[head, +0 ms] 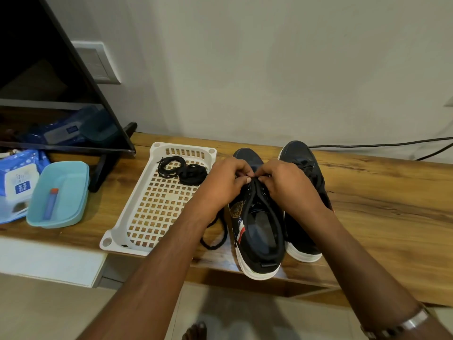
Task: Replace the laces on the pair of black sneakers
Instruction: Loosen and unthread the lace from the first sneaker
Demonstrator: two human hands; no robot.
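Note:
Two black sneakers with white soles stand side by side on the wooden table, toes toward the wall. Over the eyelets of the left sneaker point(257, 231), my left hand point(226, 184) and my right hand point(285, 185) meet, each pinching the black lace point(213, 239) at the tongue. A loose length of that lace loops down onto the table left of the shoe. The right sneaker point(300, 155) sits partly behind my right hand. Two coiled black laces point(182, 169) lie in the far end of a white perforated tray point(159, 217).
A teal plastic box point(58, 195) holding a small blue-and-orange item sits left of the tray, beside a wipes packet point(17, 182). A monitor on a black stand point(105, 165) fills the back left. A black cable point(380, 143) runs along the wall. The table's front edge point(306, 283) is just below the shoes.

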